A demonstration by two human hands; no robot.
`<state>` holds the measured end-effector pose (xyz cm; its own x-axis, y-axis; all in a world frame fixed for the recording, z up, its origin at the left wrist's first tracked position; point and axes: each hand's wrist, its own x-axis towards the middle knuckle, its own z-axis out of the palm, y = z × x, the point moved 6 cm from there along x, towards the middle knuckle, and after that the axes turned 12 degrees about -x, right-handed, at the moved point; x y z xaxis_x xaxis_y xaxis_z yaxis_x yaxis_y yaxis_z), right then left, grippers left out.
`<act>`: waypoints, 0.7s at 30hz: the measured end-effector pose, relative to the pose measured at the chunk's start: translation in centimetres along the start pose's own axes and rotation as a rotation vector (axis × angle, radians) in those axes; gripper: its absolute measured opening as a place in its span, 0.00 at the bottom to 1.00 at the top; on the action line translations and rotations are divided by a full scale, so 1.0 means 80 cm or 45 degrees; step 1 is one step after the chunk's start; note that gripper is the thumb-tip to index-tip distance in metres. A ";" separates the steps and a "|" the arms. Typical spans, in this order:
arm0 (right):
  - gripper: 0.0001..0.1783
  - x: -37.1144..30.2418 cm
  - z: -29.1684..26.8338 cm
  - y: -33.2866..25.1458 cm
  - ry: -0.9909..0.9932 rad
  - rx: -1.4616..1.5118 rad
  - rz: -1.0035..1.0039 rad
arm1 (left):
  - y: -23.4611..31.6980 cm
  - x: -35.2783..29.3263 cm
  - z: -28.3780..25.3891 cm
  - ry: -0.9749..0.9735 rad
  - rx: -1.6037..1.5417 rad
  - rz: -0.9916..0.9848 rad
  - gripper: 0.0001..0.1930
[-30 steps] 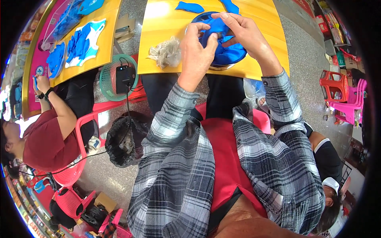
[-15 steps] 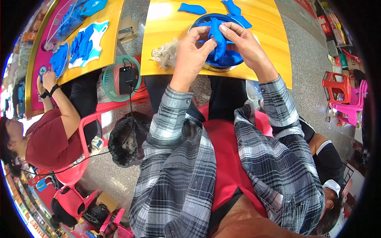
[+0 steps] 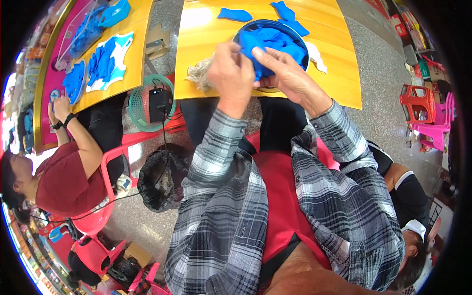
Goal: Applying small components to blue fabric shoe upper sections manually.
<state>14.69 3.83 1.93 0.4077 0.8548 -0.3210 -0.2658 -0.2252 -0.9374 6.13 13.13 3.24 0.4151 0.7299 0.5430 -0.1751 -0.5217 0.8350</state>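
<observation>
Since the earlier frame my hands have come a little lower and closer to my body, and the blue cloth has come with them off the middle of the bowl. Now my left hand (image 3: 231, 73) and my right hand (image 3: 287, 73) are both closed on the blue cloth (image 3: 258, 49), the fingers pinching its near edge, just above the bowl (image 3: 295, 29). The cloth is bunched at the 6 o'clock side of the bowl and covers most of it. The bowl stands on the yellow table (image 3: 334, 73). A pale fluffy tuft (image 3: 199, 73) lies at 9 o'clock from my left hand, touching the table edge. Two loose blue pieces (image 3: 235, 14) lie at 12 o'clock from the bowl, and a white piece (image 3: 317, 56) at its 3 o'clock. Far at 9 o'clock another person (image 3: 64, 172) in a red shirt sits at a second table (image 3: 128, 83) with more blue pieces on it.
</observation>
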 end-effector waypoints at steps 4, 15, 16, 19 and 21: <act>0.19 0.006 -0.001 -0.004 -0.056 -0.032 -0.040 | 0.001 0.013 -0.005 -0.017 0.117 -0.050 0.16; 0.20 0.020 -0.040 -0.012 -0.208 0.203 0.107 | -0.007 0.034 -0.006 -0.503 -1.130 -0.367 0.25; 0.20 0.017 -0.036 -0.017 -0.294 0.218 0.124 | 0.000 0.033 -0.009 -0.525 -0.990 -0.334 0.21; 0.24 0.013 -0.030 -0.020 -0.382 0.236 0.181 | -0.015 0.030 -0.004 -0.724 -0.900 -0.373 0.17; 0.26 0.008 -0.030 -0.018 -0.438 0.178 0.242 | -0.020 0.027 -0.002 -0.639 -1.004 -0.408 0.13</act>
<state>17.47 3.60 2.76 0.0303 0.9158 -0.4004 -0.4338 -0.3489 -0.8308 7.17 15.64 3.10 0.8451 0.4184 0.3327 -0.4576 0.2447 0.8548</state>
